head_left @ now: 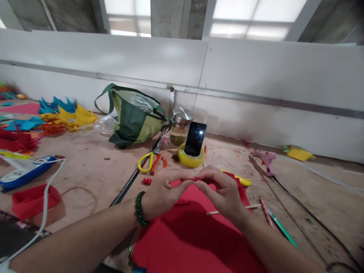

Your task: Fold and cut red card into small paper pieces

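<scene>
red piece: small red piece (194, 179), pinched between the fingertips of both hands, above the far end of the red sheets (199, 242); mostly covered by fingers, so shape can't be told.
left hand: left hand (162, 191), thumb and forefinger clamped on the piece's left end; green bead bracelet (140, 209) on the wrist.
right hand: right hand (224, 191), thumb and forefinger clamped on the right end, fingertips close to the left's.
under the hands: red sheets on the surface (93, 167); pale stick (212, 212) lies over them, partly behind the right wrist.
left of left hand: small pleated red strip (147, 181), just beside it; yellow-handled scissors (145, 163) and red-handled tool (155, 164) farther back.
beyond hands: phone (195, 138) propped upright in a yellow tape roll (190, 159), lidded jar (178, 132) behind, green bag (136, 117) to its left.
right side: pink glue gun (265, 160) near the wall, well apart from the right hand.
writing: faint reddish characters on the pillar (166, 19) between the windows, too blurred to read. phone screen dark with a bright reflection.
</scene>
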### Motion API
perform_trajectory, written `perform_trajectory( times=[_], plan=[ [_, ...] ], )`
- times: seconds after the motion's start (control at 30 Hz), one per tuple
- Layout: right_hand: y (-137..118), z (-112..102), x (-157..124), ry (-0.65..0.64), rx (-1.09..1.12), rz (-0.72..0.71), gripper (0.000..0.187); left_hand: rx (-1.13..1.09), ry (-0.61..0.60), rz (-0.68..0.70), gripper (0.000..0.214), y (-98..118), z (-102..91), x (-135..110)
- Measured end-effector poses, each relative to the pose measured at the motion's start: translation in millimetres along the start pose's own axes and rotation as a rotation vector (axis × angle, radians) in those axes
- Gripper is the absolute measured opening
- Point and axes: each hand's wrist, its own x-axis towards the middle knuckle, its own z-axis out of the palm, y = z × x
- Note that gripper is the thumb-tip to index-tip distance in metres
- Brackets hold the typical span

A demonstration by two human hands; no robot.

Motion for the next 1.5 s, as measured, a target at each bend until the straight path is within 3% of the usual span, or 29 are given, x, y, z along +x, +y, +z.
perform_trajectory(
  times=[0.17, 0.37, 0.53, 0.73, 0.9, 1.03, 1.17, 1.5],
  plan=[
    [-1.9, -0.7, 2.2, -0.035, 0.028, 0.060, 0.007, 0.018, -0.004, -0.027, 0.010, 1.4, -0.5, -1.1],
    [-6.0, 0.6, -0.2, 0.008, 0.045, -0.003, 0.004, 0.031, 0.016, 0.053, 0.010, 1.8, -0.5, -3.4],
    [-6.4, 3.9, -0.7, -0.007, 0.070, 0.017, 0.019, 0.074, 0.033, 0.109, 0.012, -2.7, 1.0, -4.6],
    [-7.3, 3.8, 0.5, 0.082, 0.109, -0.010, 0.010, 0.105, 0.061, 0.143, 0.014, -3.9, -0.7, -4.4],
    [-5.6, 2.0, 0.6, 0.056, 0.119, 0.027, 0.004, 0.088, 0.041, 0.153, 0.010, -0.3, -1.2, -3.8],
    [-0.3, 4.4, -0.1, 0.046, 0.174, 0.134, 0.004, 0.020, 0.008, 0.074, 0.010, -1.1, -0.3, -2.1],
    [2.2, 5.4, 0.2, 0.051, 0.203, 0.226, 0.011, 0.005, 0.076, -0.036, 0.007, -2.6, -0.2, -0.9],
    [-6.3, 6.9, 1.3, 0.044, 0.159, 0.275, 0.010, -0.008, -0.023, -0.161, 0.013, -3.2, 0.7, -0.3]
  ],
)
